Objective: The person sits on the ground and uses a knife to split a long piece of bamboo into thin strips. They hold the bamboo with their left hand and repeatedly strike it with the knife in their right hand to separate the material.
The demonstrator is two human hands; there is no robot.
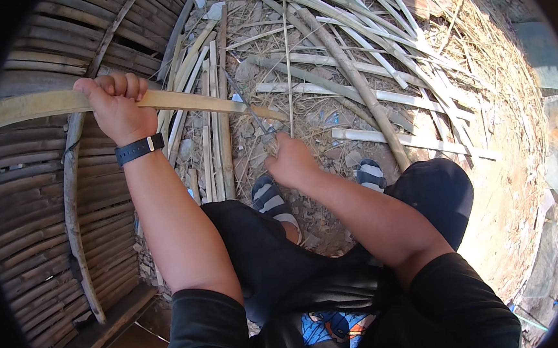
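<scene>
My left hand [121, 110] is closed round a long, pale bamboo strip [186, 101], which runs from the left rim of the head view to a point just above my right hand. My right hand [293, 162] is wrapped round the handle of a long, thin-bladed knife [254, 115]. Its blade slants up and to the left and crosses the strip near the strip's right end. Whether the edge touches or bites into the bamboo, I cannot tell. A dark watch band [139, 149] circles my left wrist.
Split bamboo pieces [390, 95] lie scattered ahead and to the right, with a thicker round pole [353, 81] among them. More strips [207, 127] lie beside the slatted bamboo wall [28, 191] on my left. Dry straw [480, 89] and chips cover the ground around my sandals [271, 197].
</scene>
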